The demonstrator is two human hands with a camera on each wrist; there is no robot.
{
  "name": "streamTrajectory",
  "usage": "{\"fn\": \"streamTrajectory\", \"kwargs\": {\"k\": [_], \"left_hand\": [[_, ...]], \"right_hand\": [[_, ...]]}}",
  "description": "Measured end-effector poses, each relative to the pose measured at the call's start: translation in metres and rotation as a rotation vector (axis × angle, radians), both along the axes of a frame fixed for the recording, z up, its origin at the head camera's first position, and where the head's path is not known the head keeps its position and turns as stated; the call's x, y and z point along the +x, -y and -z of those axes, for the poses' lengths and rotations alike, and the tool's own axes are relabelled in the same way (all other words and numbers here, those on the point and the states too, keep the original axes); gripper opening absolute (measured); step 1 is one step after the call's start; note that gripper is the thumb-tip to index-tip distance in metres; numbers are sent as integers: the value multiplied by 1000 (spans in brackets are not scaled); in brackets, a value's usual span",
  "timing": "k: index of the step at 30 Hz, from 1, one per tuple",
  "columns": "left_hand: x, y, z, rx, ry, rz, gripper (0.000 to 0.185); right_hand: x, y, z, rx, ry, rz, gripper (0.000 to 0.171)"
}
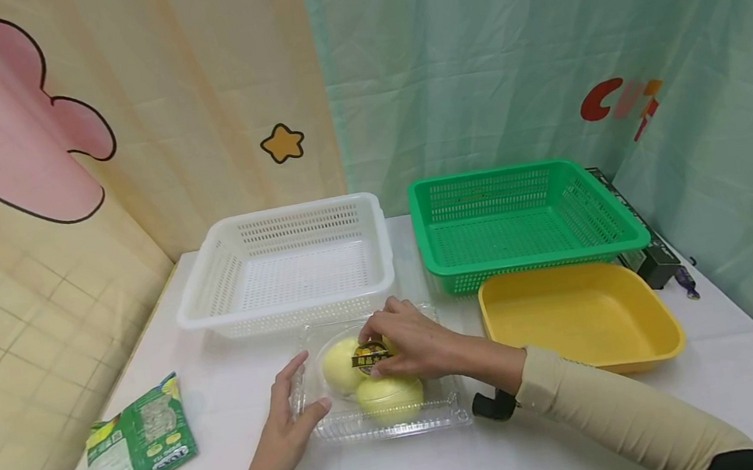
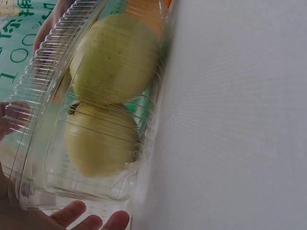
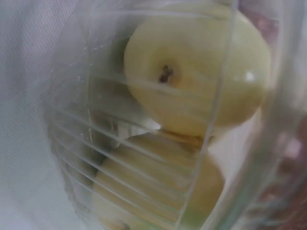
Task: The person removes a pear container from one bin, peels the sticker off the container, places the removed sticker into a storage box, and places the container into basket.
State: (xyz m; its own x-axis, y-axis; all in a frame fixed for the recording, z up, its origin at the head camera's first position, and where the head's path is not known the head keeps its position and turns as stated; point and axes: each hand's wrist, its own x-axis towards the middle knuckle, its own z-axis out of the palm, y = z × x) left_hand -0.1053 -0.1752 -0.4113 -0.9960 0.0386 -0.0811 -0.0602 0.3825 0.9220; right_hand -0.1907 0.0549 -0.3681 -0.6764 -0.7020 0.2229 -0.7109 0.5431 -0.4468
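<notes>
Right hand (image 1: 412, 340) pinches the dark gold-lettered sticker (image 1: 371, 355), unreadable, on the clear fruit box (image 1: 343, 424); left hand (image 1: 291, 422) steadies it, fingers straight.

**Both hands at the clamshell box**

The left hand (image 1: 287, 422) reaches in from below, fingers straight, flat against the left side of the clear clamshell box (image 1: 385, 422). The right hand (image 1: 414, 340), on a long beige sleeve (image 1: 616, 409), arches over the box top, fingertips curled down pinching at its lid.
</notes>
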Motion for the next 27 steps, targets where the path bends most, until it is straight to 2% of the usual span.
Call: {"fn": "streamTrajectory", "kwargs": {"k": [9, 20, 27], "left_hand": [[0, 0, 0, 3, 2, 0, 69], [0, 0, 1, 10, -18, -2, 69], [0, 0, 0, -8, -2, 2, 69]], "right_hand": [[1, 0, -2, 17, 32, -12, 40], [1, 0, -2, 23, -24, -24, 27], [0, -4, 0, -29, -71, -69, 19]]}}
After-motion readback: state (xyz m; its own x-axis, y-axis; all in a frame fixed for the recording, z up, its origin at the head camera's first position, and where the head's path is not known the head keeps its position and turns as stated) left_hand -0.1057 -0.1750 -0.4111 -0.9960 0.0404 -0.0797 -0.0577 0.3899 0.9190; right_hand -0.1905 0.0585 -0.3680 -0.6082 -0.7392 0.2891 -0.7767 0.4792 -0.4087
